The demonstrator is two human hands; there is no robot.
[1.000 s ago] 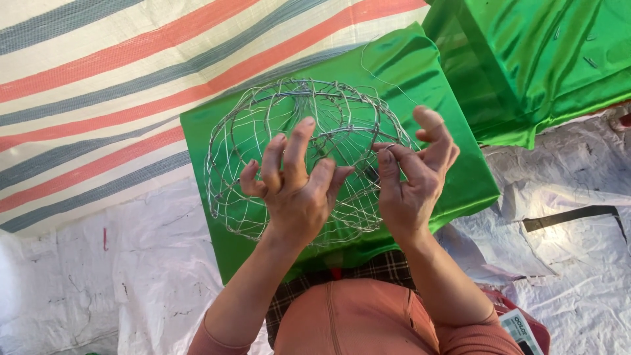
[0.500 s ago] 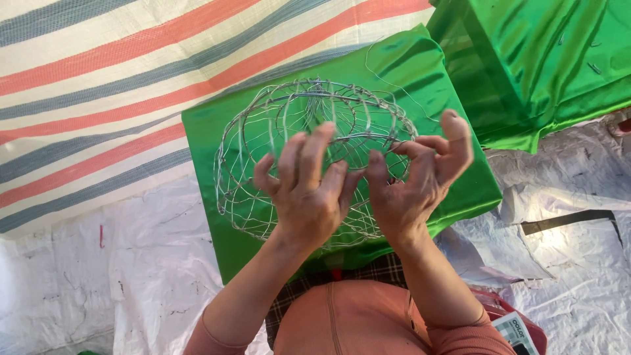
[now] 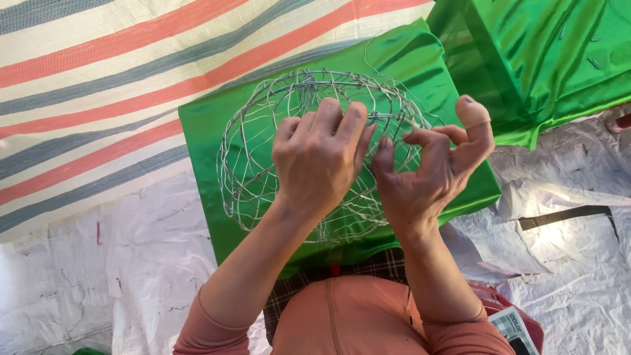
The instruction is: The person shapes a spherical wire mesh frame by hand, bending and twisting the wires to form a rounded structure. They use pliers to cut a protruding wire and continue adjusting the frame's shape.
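Directly beneath and ahead of our fingers sits the round wire-mesh frame, a dome of thin silver wire resting on a green foil-wrapped box. The frame's wider span runs left to right under both palms, and most of its open mesh lies to the left of and beyond our fingertips.

Our left hand lies over the middle of the dome, back of the hand up, fingers curled together with their tips pressed down toward the upper wires. We cannot tell whether they pinch a single strand, as the knuckles hide the contact.

Our right hand sits just beside the left, over the right part of the frame. Its thumb and middle fingers draw close together at a wire crossing near the left fingertips, while the bandaged forefinger stands raised and apart, clear of the wire. Loose wire ends rise beyond both sets of fingertips.

The left hand covers the dome's centre; the right is nearer its right rim. A second green foil box lies well beyond the right fingertips, and a striped tarpaulin lies left of the left hand.
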